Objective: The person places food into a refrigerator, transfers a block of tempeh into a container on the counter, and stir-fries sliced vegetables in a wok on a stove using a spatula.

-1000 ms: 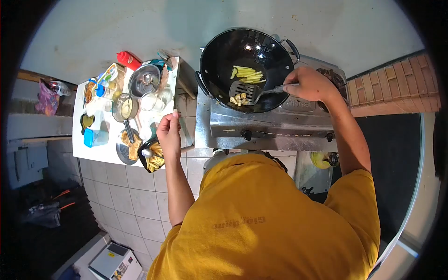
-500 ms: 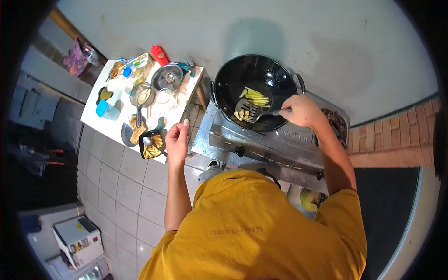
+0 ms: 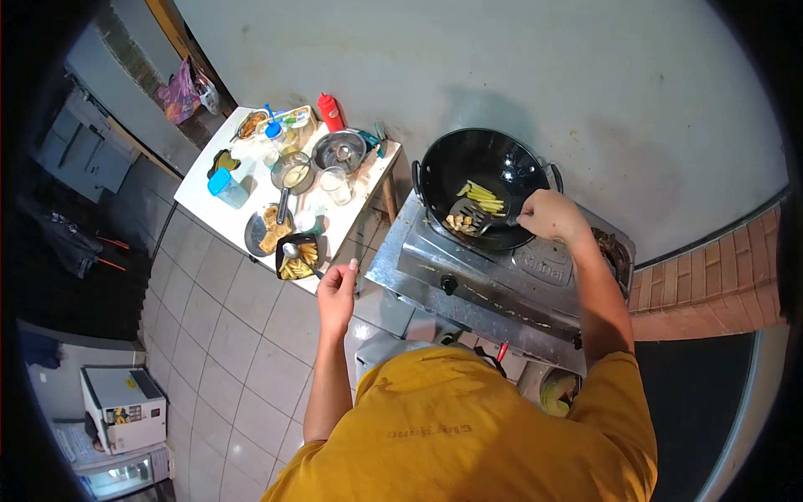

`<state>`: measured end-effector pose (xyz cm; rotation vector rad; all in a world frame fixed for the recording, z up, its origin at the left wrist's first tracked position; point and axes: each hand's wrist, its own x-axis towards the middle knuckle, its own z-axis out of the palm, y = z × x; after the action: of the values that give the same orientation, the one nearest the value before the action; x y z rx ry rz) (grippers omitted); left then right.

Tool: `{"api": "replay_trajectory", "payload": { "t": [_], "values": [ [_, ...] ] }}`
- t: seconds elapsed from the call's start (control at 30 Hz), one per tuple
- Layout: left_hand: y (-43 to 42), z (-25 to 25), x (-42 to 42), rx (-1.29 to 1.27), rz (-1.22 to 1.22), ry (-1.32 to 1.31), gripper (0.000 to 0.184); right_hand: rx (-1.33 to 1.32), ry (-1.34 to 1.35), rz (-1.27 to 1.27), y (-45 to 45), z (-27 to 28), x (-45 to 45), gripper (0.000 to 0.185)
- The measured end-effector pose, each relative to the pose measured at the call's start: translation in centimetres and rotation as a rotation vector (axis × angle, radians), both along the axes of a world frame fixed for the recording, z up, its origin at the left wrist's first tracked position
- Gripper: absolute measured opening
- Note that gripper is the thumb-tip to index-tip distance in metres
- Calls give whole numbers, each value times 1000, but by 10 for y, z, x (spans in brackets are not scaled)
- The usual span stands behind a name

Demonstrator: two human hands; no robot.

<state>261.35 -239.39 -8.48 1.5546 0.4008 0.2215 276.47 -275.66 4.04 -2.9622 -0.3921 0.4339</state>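
Observation:
Gripped in my right hand (image 3: pixel 554 216) is the handle of a slotted spatula (image 3: pixel 475 217), which slants down into the black wok (image 3: pixel 519 171). Small browned pieces of food (image 3: pixel 458 223) lie at the spatula's head. Just beyond them, pale green-yellow sticks (image 3: pixel 485 198) rest on the wok's bottom. My left hand (image 3: pixel 337 293) hovers in the air left of the stove, fingers curled in, thumb pointing up, with nothing visible in it. Nearest to it is a black square dish (image 3: pixel 283 248) of fries (image 3: pixel 296 268) with a spoon (image 3: pixel 291 250) in it, at the table corner.
The wok stands on a metal gas stove (image 3: pixel 418 251). On the white table (image 3: pixel 201 180) are a small saucepan (image 3: pixel 286 186), a steel bowl (image 3: pixel 365 155), a red squeeze bottle (image 3: pixel 330 113), a blue-lidded container (image 3: pixel 227 190) and a plate (image 3: pixel 253 236) of flat browned food.
The camera view has shifted, so the wok and table sit lower and farther right. My right hand still grips the spatula in the wok; my left hand keeps nearly the same pose.

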Motion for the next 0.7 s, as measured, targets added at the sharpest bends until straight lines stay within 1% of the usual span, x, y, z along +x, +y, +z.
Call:
{"api": "replay_trajectory", "payload": {
  "t": [0.07,0.13,0.2,0.3,0.47,0.57,0.67,0.7],
  "values": [
    [15,-3,0,-15,-16,-12,26,-14,-37,1,6,2,-4,26],
    [34,-3,0,-19,-96,-17,26,-17,-53,-47,16,4,-9,25],
    [54,-1,-1,-28,-121,-34,26,-5,-77,-69,21,1,-13,26],
    [90,-5,-5,-36,-182,-31,25,-72,-68,-186,39,7,-26,25],
    [140,-14,-8,-38,-231,1,24,-152,-66,-290,70,16,-36,24],
    [150,-15,-2,-68,-263,8,23,-144,-105,-295,75,20,-33,25],
    [148,-9,6,-72,-281,5,23,-172,-92,-261,69,18,-22,26],
    [146,-8,10,-67,-292,-10,23,-174,-48,-259,70,22,-19,26]
  ]
}}
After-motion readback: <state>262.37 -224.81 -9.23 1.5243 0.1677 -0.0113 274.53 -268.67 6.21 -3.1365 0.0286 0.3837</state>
